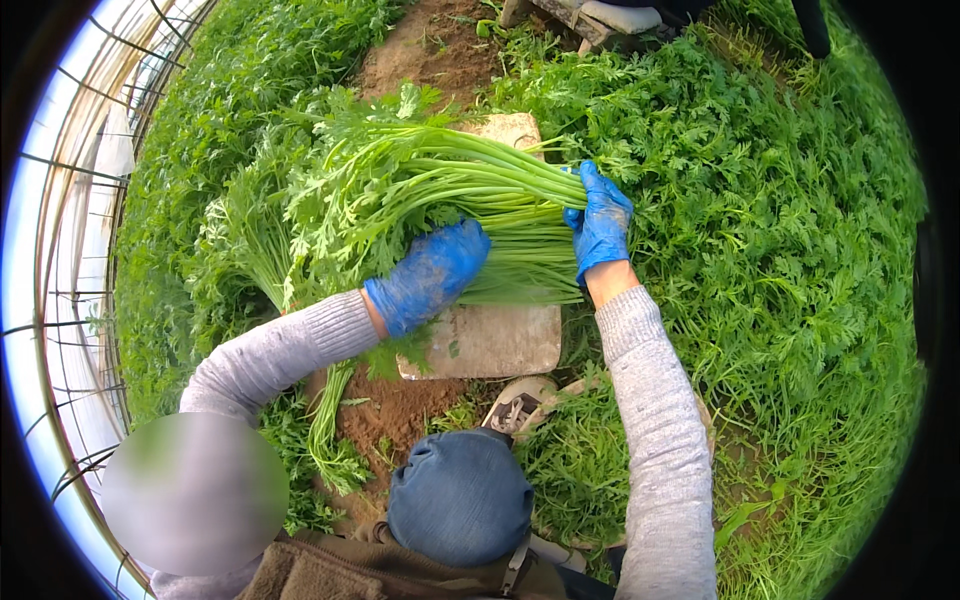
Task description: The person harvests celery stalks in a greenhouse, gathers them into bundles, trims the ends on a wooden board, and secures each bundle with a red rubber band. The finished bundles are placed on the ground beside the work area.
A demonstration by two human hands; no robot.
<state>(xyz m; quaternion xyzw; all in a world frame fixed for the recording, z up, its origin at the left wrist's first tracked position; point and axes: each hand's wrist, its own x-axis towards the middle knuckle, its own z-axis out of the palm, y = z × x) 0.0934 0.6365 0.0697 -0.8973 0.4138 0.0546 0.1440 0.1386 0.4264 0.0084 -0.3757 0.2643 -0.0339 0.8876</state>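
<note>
Both my hands wear blue gloves smeared with soil. My right hand is closed around the cut stem ends of a bunch of leafy greens, whose jagged leaves spread to the left. Below that bunch, more long stems lie side by side across a worn board. My left hand is on the greens near where stems and leaves meet, with its fingers turned away; whether it grips any cannot be told.
Dense leafy plants grow on the right and left. A tied-looking bundle stands at left; loose stems lie on bare soil. My shoe is just below the board. A wooden stool-like object is at the top.
</note>
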